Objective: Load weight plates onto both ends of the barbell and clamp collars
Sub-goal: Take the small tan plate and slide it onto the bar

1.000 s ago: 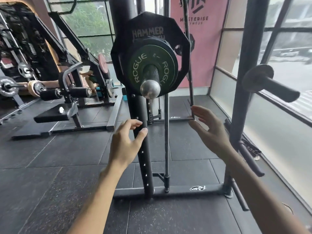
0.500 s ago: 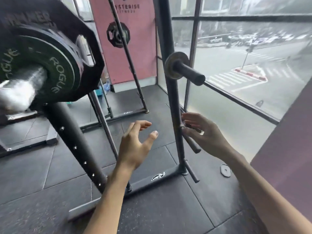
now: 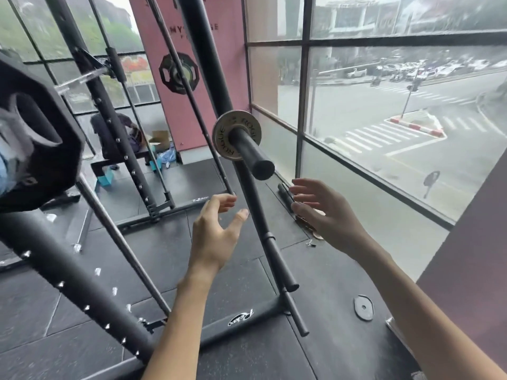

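Observation:
A large black plate (image 3: 41,149) fills the left edge, very close and blurred; the barbell end is not clear. On the rack upright (image 3: 219,86) a black storage peg (image 3: 251,154) sticks out towards me with a small grey Rogue plate (image 3: 219,134) at its base. My left hand (image 3: 216,231) is open, fingers apart, just left of the upright below the peg. My right hand (image 3: 323,212) is open too, just right of the upright, near a lower peg (image 3: 285,194). Neither hand holds anything. No collar is identifiable.
A small black plate (image 3: 363,307) lies on the rubber floor at the right, by the window. The rack's base bar (image 3: 241,322) and slanted posts cross the floor in front. Another black plate (image 3: 178,74) hangs further back. A person (image 3: 115,133) sits on a bench behind.
My view has swung right: the loaded barbell end slid off to the left edge and the storage peg came to the middle. Both hands stayed raised and open.

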